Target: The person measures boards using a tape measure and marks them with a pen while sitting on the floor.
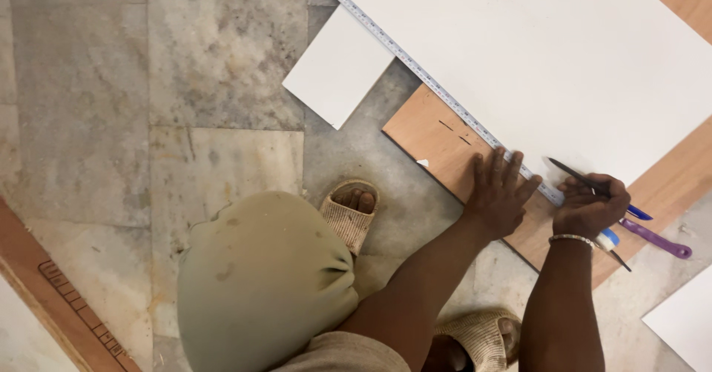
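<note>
The left hand [498, 194] lies flat, fingers spread, pressing the tape measure [437, 90] onto the plywood board [434, 138]. At its 3 o'clock, the right hand [589, 207] is closed around a black pencil [575, 172], tip on the white sheet [534, 60], towards 11 o'clock.

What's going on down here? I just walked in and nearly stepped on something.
A person crouches on the stone floor. Their left hand presses a measuring tape along the edge of a large white sheet lying on a plywood board. Their right hand holds a dark pencil and pens beside the tape.
</note>
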